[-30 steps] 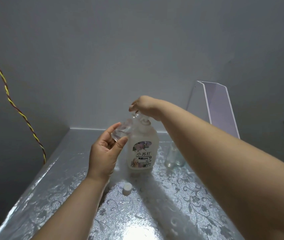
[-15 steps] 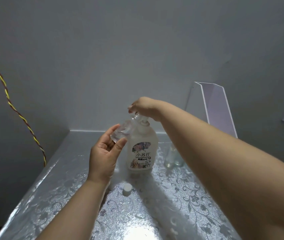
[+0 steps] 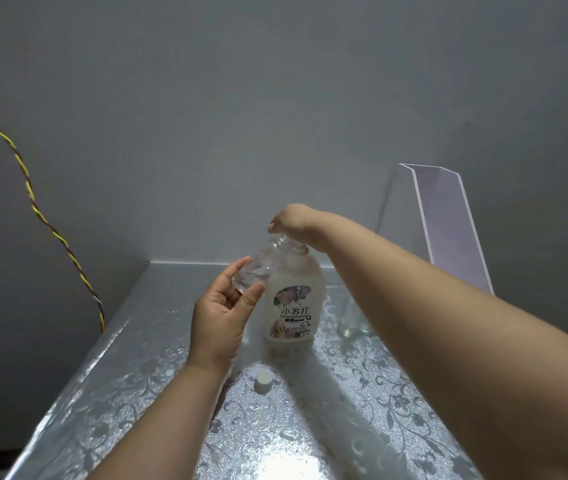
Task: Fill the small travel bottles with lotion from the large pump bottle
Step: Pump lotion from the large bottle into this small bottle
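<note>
A large white pump bottle [image 3: 293, 306] with a flowered label stands upright at the middle of the table. My right hand [image 3: 294, 221] rests on top of its pump head, which the hand hides. My left hand [image 3: 222, 315] holds a small clear travel bottle [image 3: 258, 266], tilted, with its open mouth up against the pump's spout. A small white cap [image 3: 263, 378] lies on the table in front of the big bottle. Another clear small bottle [image 3: 350, 317] stands to the right, partly hidden by my right forearm.
The table [image 3: 130, 393] wears a shiny silver cloth with a flower pattern and meets a grey wall at the back. A clear acrylic stand [image 3: 445, 223] leans at the back right. A twisted yellow and red cord [image 3: 38, 213] hangs at the left.
Both hands and the bottles keep nearly the same pose. The right hand stays on the pump head with only a slight shift.
</note>
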A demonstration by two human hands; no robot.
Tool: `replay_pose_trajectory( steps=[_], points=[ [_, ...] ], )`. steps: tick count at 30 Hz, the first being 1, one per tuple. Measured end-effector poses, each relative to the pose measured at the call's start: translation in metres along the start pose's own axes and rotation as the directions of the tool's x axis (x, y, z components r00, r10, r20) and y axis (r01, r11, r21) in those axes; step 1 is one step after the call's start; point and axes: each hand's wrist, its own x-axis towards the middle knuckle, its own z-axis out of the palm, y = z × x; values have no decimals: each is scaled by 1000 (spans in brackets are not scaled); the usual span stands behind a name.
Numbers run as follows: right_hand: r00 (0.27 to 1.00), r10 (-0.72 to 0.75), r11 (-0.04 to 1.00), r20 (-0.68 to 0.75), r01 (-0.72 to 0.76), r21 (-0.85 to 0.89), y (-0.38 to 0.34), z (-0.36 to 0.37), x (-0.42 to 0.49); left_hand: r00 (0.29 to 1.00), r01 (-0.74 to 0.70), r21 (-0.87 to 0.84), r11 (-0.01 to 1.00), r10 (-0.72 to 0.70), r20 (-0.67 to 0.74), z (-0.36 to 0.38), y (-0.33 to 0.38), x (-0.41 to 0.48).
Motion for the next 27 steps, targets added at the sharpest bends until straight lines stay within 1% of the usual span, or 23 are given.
replay_pose_trajectory(
  steps=[2,6,10,14,19,20,25,27],
  points=[
    [999,-15,1000,-32,15,16,-1,-5,-4,1000,-17,2,1000,17,-7,1,1,1],
    [999,-40,999,-33,41,11,-5,-11,-4,999,-28,25,999,29,-27,3,3,1],
    [999,34,999,-8,-34,25,-2,-6,0,999,-25,56,998,27,-42,4,3,0],
    [998,63,998,-16,-62,32,0,1,-2,999,-17,89,996,20,-30,2,3,0],
    [999,40,997,-21,-38,73,0,0,-6,1000,5,92,996,-4,-11,3,10,0],
    [999,27,996,-44,-23,85,0,-2,-6,1000,6,87,996,-5,-9,3,13,2],
    [998,0,995,-57,5,96,1,-13,-3,1000,19,85,996,-21,19,4,21,12],
    [999,1,996,-39,2,92,2,-14,-1,999,24,88,996,-26,23,4,20,13]
  ],
)
